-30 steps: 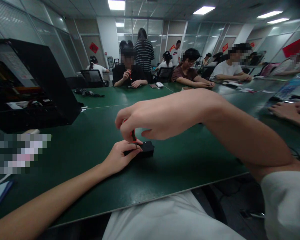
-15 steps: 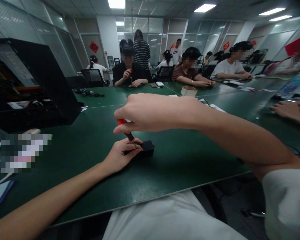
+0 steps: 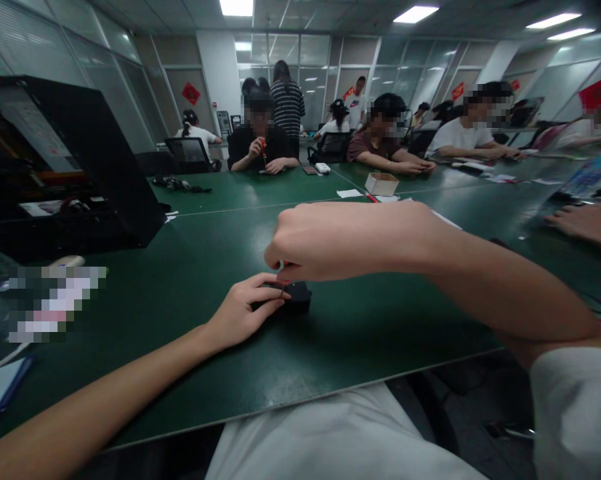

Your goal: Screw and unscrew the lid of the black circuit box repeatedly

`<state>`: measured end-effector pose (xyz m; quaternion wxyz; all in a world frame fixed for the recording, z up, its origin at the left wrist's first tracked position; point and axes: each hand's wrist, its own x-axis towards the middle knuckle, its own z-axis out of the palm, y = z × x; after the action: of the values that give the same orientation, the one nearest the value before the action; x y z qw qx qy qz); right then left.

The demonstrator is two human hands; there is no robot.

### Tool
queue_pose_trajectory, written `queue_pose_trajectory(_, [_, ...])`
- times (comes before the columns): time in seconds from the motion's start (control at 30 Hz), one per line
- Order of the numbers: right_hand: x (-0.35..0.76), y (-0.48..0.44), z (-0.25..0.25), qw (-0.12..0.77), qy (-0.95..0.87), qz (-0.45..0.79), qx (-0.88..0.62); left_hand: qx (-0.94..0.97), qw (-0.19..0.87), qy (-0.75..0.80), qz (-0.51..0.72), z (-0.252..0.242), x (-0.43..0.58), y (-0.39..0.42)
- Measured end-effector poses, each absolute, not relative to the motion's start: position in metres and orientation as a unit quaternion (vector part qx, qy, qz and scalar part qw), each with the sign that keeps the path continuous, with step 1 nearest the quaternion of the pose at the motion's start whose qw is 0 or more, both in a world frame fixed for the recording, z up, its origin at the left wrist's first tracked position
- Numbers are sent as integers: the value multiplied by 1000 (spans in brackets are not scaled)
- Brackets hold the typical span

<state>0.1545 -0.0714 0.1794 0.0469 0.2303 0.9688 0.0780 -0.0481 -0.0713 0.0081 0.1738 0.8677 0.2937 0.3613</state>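
Note:
A small black box (image 3: pixel 298 297) lies on the dark green table (image 3: pixel 190 293) in front of me. My left hand (image 3: pixel 243 312) rests on the table and pinches the box's near left side. My right hand (image 3: pixel 340 240) hovers right above the box, fingers curled shut round a red-handled screwdriver (image 3: pixel 283 274), of which only a sliver shows below the fingers. The tool's tip is hidden between the hand and the box.
A black open case (image 3: pixel 65 167) stands at the left. Papers and a blue pen (image 3: pixel 0 393) lie at the near left edge. A small cardboard box (image 3: pixel 381 183) and paper slips sit farther back. Another person's hands (image 3: pixel 585 220) rest at the right; several people sit at the far side.
My right hand moved right and down, closer over the black box; the screwdriver's red handle, plain before, is now almost covered. My left hand stayed on the box.

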Motion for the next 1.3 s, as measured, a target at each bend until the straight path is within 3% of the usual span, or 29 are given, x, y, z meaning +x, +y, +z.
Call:
queue_pose_trajectory(0.3, [213,-71,157,92,963,24,254,885,174,323,285,12,-58,-68])
queue_pose_trajectory(0.47, [236,-64,149,53,963,-21,262,879,158,374,249,8,-51,-68])
queue_pose_trajectory(1.3, [238,-55,144,64,964,-48,253,847,172,420,276,5,-46,-71])
